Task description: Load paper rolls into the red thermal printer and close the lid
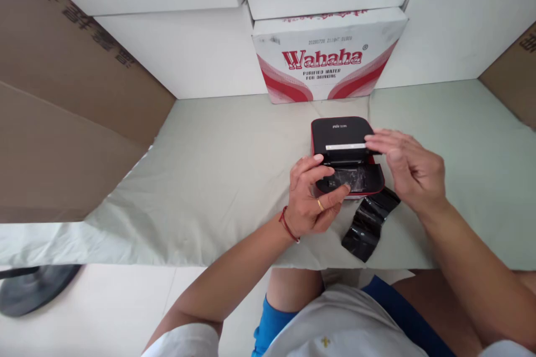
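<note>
Currently, a small black-and-red device (340, 133) sits on the cloth-covered worktop (226, 150), its lid raised and clear film (355, 179) showing inside the compartment. The left hand (307, 195) reaches over the near left side, its fingers loosely spread and bent, with tips at the compartment; whether they pinch anything cannot be told. The right hand (416, 170) has curled fingers at the lid's right edge, the thumb slightly apart from them; whether they grip the lid is unclear too. Just beside the device, toward the person, lies a creased black strip (368, 228). Behind it stands a red-and-white Wahaha carton (329, 61), against white boxes (180, 56). Brown cardboard (62, 139) rises at left.
</note>
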Available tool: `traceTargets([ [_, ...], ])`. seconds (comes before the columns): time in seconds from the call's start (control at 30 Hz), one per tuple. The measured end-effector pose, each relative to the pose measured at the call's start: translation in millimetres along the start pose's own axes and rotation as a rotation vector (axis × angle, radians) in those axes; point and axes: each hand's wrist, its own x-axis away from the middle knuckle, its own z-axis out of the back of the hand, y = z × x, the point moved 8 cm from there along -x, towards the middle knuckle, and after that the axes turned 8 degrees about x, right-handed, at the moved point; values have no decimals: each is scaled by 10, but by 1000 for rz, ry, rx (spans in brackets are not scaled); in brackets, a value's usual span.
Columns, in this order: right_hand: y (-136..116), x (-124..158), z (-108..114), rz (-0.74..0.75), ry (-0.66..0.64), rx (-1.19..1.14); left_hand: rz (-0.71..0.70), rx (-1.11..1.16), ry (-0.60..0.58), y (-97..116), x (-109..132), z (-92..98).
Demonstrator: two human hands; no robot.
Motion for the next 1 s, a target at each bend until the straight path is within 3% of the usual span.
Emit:
traceTargets([
  [0.17, 102, 219, -69, -34, 14, -39, 38, 74, -48, -44, 26, -39],
  [0.27, 116, 248, -102, -36, 22, -58, 77, 101, -21, -114, 21, -9],
  [0.37, 101, 250, -105, -26, 46, -73, 173, 194, 45, -247, 2, 61],
  [0.5, 108, 241, -111, -81, 57, -37, 363, 293, 17, -444, -4, 57],
  [0.63, 100, 218, -105, -111, 52, -20, 411, 327, 29, -524, -11, 46],
  [0.73, 46, 217, -101, -55, 34, -29, 431, 397, 37, -594, 18, -6],
  [0.9, -134, 305, -179, 121, -104, -76, 523, 619, 137, -815, 136, -61],
  [1.0, -175, 363, -121, 164, -65, -37, 632, 647, 117, -984, 209, -111],
])
